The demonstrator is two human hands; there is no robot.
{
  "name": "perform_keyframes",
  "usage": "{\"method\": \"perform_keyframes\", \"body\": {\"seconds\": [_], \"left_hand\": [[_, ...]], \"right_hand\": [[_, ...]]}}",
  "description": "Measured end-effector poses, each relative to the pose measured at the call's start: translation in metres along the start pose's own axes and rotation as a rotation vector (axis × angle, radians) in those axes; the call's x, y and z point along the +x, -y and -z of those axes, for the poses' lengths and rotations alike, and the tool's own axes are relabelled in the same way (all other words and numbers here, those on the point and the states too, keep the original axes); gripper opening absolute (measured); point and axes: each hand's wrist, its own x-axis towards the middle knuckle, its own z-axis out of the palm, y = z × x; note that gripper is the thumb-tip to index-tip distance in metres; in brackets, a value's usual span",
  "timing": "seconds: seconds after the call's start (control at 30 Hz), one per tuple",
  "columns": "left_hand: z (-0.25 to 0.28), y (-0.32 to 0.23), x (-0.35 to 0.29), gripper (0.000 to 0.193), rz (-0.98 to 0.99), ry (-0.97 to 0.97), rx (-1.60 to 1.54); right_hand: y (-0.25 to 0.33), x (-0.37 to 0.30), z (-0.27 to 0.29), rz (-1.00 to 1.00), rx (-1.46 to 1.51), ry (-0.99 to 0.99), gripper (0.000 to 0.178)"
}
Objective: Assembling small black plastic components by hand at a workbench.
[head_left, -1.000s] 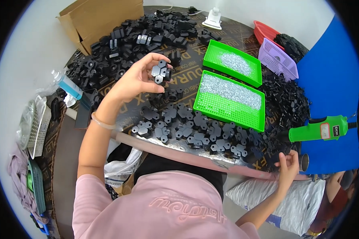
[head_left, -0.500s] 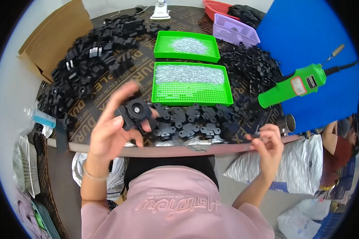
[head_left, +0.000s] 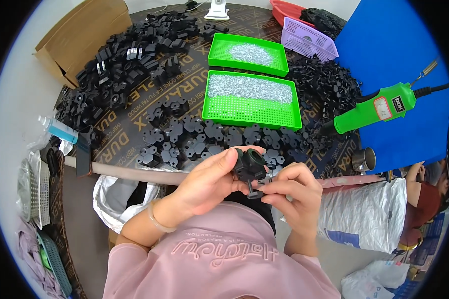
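Observation:
My left hand (head_left: 204,185) is closed around a black plastic clamp-like part (head_left: 250,163) with a round opening facing up. From its lower side hangs a small black thumbscrew (head_left: 255,195), a thin stem ending in a wider head. Thumb and fingers of my right hand (head_left: 298,192) pinch the thumbscrew's head, right beside the left fingertips. Whether the stem is threaded into the part cannot be made out. Beyond both hands, several flat-lobed black plastic pieces (head_left: 174,130) lie in rows along the table's near edge.
Two green trays (head_left: 295,117) hold small silvery metal pieces. Heaps of black parts (head_left: 129,62) lie at left, with smaller black pieces (head_left: 329,79) at right. A green electric screwdriver (head_left: 376,108) hangs at right, above a metal cup (head_left: 364,159). A lilac basket (head_left: 309,40) stands behind.
Both hands have come together in front of my body, the left moving right and the right moving left. The thumbscrew now meets the underside of the black part. The view has shifted slightly.

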Motion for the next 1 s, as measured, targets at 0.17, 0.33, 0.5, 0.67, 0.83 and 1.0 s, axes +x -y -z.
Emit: {"method": "perform_keyframes", "body": {"seconds": [0.17,0.33,0.5,0.67,0.83,1.0], "left_hand": [[-0.007,0.005,-0.002,0.055,-0.021,-0.075,0.052],[-0.009,0.009,-0.004,0.053,-0.057,-0.118,0.095],[-0.008,0.012,-0.006,0.057,-0.103,-0.051,0.152],[-0.018,0.017,-0.008,0.067,-0.201,-0.119,0.261],[-0.013,0.020,-0.009,0.067,-0.175,-0.082,0.220],[-0.013,0.021,-0.007,0.076,-0.150,-0.032,0.247]], "right_hand": [[0.001,0.003,-0.005,-0.064,-0.010,0.018,0.024],[-0.002,0.003,-0.005,-0.063,-0.028,0.025,0.025],[-0.010,-0.005,-0.007,-0.199,0.131,-0.055,0.028],[-0.018,-0.006,-0.008,-0.114,0.214,-0.071,0.031],[-0.027,-0.003,-0.008,-0.011,0.103,-0.094,0.040],[-0.035,-0.001,-0.010,-0.092,0.144,-0.204,0.065]]}}
